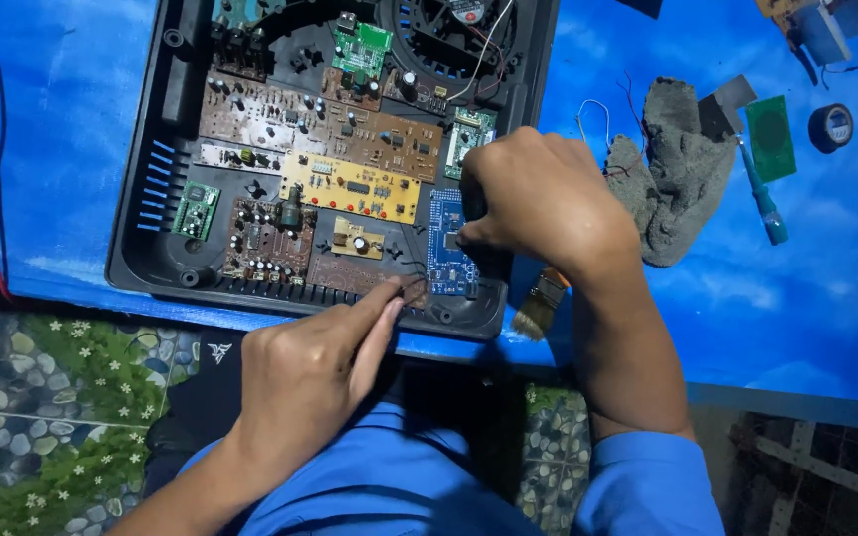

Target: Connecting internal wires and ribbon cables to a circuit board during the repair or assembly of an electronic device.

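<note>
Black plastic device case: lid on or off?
Off. The black plastic case lies open-topped on the blue table, with its circuit boards and fan exposed. No lid is visible.

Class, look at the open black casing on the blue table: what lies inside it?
Inside the black casing lie several circuit boards: brown, yellow, green and blue. A fan sits at the top. The right hand covers part of the blue board.
</note>
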